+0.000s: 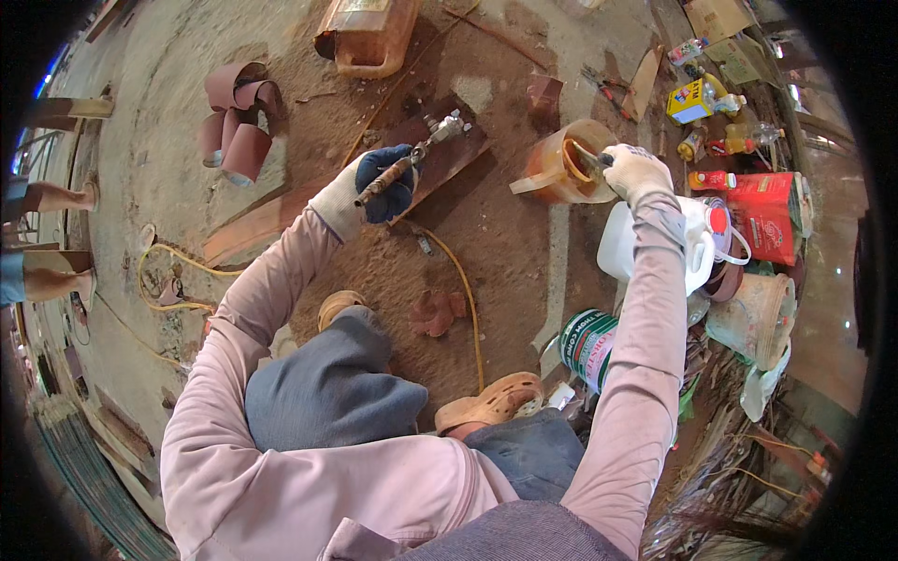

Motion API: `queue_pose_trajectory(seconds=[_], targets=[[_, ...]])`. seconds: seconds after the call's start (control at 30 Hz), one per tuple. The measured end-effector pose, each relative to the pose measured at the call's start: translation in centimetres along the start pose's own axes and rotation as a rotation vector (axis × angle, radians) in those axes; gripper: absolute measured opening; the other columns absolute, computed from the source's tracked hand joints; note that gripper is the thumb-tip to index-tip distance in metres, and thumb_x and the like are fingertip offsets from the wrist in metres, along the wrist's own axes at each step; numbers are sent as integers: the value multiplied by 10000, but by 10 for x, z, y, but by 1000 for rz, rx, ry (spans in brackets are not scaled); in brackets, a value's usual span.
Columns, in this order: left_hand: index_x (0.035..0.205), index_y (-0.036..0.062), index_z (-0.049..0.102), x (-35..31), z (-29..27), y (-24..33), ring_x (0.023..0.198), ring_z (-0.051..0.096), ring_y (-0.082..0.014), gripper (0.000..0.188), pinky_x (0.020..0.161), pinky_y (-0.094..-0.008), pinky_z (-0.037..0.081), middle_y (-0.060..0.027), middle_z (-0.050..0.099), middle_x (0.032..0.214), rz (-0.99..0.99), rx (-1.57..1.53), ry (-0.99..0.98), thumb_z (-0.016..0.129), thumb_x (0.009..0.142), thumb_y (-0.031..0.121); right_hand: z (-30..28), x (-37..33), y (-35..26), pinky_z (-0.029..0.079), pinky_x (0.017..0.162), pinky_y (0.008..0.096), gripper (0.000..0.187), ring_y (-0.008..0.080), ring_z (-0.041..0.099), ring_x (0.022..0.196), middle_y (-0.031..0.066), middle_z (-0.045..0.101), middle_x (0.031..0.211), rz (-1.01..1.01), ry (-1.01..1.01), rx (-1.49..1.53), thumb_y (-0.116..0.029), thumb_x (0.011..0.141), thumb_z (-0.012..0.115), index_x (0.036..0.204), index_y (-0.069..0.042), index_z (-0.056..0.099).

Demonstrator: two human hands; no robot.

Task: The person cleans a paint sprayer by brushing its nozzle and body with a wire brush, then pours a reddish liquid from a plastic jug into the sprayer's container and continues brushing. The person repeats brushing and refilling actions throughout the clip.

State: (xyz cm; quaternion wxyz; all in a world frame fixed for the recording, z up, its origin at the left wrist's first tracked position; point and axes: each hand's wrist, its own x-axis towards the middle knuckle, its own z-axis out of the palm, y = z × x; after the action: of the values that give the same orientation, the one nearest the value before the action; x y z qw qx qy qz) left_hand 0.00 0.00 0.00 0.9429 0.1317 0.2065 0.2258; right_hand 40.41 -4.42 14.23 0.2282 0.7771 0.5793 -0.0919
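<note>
My left hand point(385, 187), in a white glove with a blue palm, is closed round the stained brown handle of a metal tool point(449, 127). It looks like a spray gun, its silver fittings pointing away from me above a dark board point(458, 154). My right hand point(636, 173), in a pale glove, grips a thin tool point(586, 159) whose end dips into a translucent plastic container point(552, 154). Orange-brown stains coat that container, and a handle sticks out on its near left. What the thin tool's end looks like is hidden inside.
A white jug point(617, 241) with a red cap and a green-labelled can point(589, 348) stand beside my right forearm. Bottles and a red bag point(762, 220) line the right. Sandpaper rolls point(238, 122), a yellow hose point(458, 266) and a stained jerrycan point(369, 37) lie on the ground. Another person's feet point(84, 196) show far left.
</note>
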Motion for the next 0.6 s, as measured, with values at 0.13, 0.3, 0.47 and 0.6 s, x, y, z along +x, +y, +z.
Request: queue_pose_trajectory(seconds=[0.13,0.3,0.47,0.6], targets=[[995,72,599,-12,14,-7,538,558,-115,196,424,-250,430,-31,637,799,-24,-184,176,499,1041,234,9,-37,25,498,598,344,396,146,641,678,92,660,823,-43,212,312,-255,911,608,1301,-199,642],[876,65,620,-11,5,10,478,566,-116,228,374,-224,428,-55,651,728,-127,-572,343,525,1011,223,8,-92,-13,434,547,242,408,65,520,566,3,588,709,2,234,964,-233,957,612,1357,-155,605],[988,30,605,-4,-16,1,700,690,-149,217,439,-223,497,-73,659,797,-142,-566,86,483,1036,203,50,-94,-29,527,777,385,416,294,701,892,141,708,1095,-3,489,704,-228,986,551,1390,-131,559],[1104,44,599,-21,-24,4,626,632,-103,200,457,-190,481,-84,649,920,-156,-552,0,498,1041,205,39,-98,-47,524,849,407,424,346,685,1004,163,674,1218,94,466,644,-252,994,531,1402,-137,547]])
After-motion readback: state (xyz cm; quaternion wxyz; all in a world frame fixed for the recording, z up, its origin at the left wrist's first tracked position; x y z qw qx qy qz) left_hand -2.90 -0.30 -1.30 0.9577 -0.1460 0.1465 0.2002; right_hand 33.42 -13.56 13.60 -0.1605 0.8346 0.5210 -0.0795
